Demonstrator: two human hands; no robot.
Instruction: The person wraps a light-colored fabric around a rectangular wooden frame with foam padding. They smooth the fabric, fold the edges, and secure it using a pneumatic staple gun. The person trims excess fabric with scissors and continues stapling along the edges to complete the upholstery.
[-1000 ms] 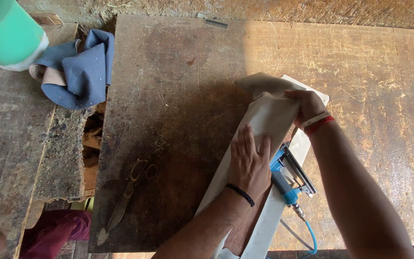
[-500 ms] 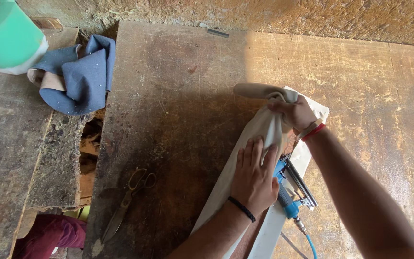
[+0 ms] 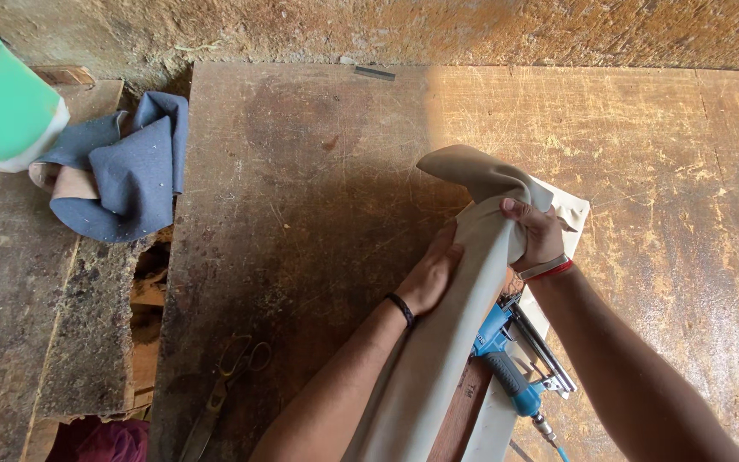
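Observation:
A long beige fabric-covered panel point(image 3: 438, 359) lies diagonally on the brown wooden worktable point(image 3: 318, 171). My left hand point(image 3: 431, 272) presses and grips the fabric along its left side. At the upper end my right hand point(image 3: 534, 233) pinches the loose beige fabric and pulls it up into a fold point(image 3: 472, 171). A blue pneumatic staple gun point(image 3: 515, 359) with a blue hose lies beside the panel, under my right forearm. A wooden edge of the panel shows below it.
Scissors point(image 3: 224, 385) lie near the table's front left edge. A blue-grey cloth point(image 3: 121, 175) sits on the lower bench at left, next to a green and white bucket point(image 3: 2, 107). A gap with wood scraps point(image 3: 143, 321) separates bench and table.
My left hand has slid up the panel toward the top end. My right hand has lifted the fabric end higher, and the fold now stands up from the table.

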